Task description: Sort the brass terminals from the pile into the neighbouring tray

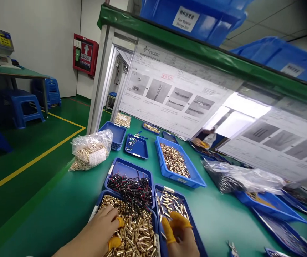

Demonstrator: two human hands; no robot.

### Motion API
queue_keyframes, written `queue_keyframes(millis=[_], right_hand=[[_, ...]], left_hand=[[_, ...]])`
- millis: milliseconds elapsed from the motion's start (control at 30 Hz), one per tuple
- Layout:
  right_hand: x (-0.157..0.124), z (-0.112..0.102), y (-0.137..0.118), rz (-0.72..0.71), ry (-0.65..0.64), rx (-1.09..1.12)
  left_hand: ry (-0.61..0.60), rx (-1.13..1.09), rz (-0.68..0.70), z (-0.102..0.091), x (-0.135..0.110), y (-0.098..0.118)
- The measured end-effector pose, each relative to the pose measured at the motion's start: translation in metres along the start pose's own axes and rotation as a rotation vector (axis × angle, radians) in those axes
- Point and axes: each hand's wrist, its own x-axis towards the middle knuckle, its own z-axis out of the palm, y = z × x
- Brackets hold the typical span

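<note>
My left hand reaches into a blue tray heaped with small brass-coloured metal sleeves. Yellow covers sit on its thumb and forefinger, which are spread apart among the sleeves. Over the neighbouring blue tray is my right hand, also with yellow finger covers; thumb and forefinger are a little apart, and I see nothing between them. Loose metal pieces lie in that tray just beyond the fingertips. Behind, dark components with red and black leads fill another blue tray and spill over the sleeves.
A clear bag of brass parts stands at the left. Further back are a blue bin of brass parts and a small tray. Pliers lie front right. Instruction sheets hang ahead; a person's gloved hand shows behind.
</note>
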Motion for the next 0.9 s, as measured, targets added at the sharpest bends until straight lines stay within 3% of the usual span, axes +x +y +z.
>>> queue_keyframes(millis=[133, 233, 333, 500, 600, 733, 900], right_hand=[[-0.011, 0.029, -0.005, -0.148, -0.324, -0.280], [-0.019, 0.050, -0.011, -0.150, -0.307, -0.369], [-0.018, 0.054, -0.016, -0.122, -0.276, -0.367], [-0.014, 0.042, -0.023, -0.058, -0.292, -0.177], [-0.022, 0.042, -0.022, 0.009, -0.378, -0.002], [-0.037, 0.053, -0.012, 0.064, -0.463, 0.163], [-0.044, 0.055, 0.002, 0.093, -0.444, 0.280]], left_hand=[[-0.084, 0.127, 0.051, -0.007, 0.007, 0.012], [-0.114, 0.080, 0.054, -0.014, 0.008, 0.018], [-0.051, -0.060, -0.005, -0.014, 0.007, 0.014], [0.135, -0.436, -0.052, -0.009, 0.008, 0.007], [0.193, -0.549, -0.089, -0.008, 0.009, 0.013], [0.230, -0.551, -0.046, -0.006, 0.008, 0.019], [0.226, -0.463, 0.017, -0.006, 0.006, 0.019]])
